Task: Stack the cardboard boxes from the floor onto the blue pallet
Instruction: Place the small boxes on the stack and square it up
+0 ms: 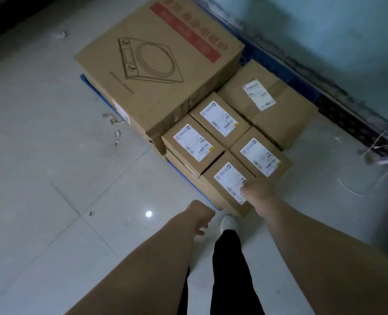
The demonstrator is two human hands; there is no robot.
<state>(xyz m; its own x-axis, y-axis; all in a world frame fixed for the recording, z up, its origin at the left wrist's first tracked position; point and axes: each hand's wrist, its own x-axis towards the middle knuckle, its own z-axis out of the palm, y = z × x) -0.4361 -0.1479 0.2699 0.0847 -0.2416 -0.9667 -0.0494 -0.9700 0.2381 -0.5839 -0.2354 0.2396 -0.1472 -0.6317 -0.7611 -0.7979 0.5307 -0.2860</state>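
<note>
Nearest box (pixel 218 194), one of four small ones packed on the pallet (pixel 251 57) at near right beside the large box (pixel 156 64). The right grip (pixel 260 189) rests on its top, finger curl hidden; the left grip (pixel 199 218) hangs loosely curled, empty. Stiff taped cardboard, probably light: best held by opposite side walls, clear of the slick label (pixel 230 183).

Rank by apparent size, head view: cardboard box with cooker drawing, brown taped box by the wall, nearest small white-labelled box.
1. Cardboard box with cooker drawing
2. Brown taped box by the wall
3. Nearest small white-labelled box, smallest despite being closest
</note>
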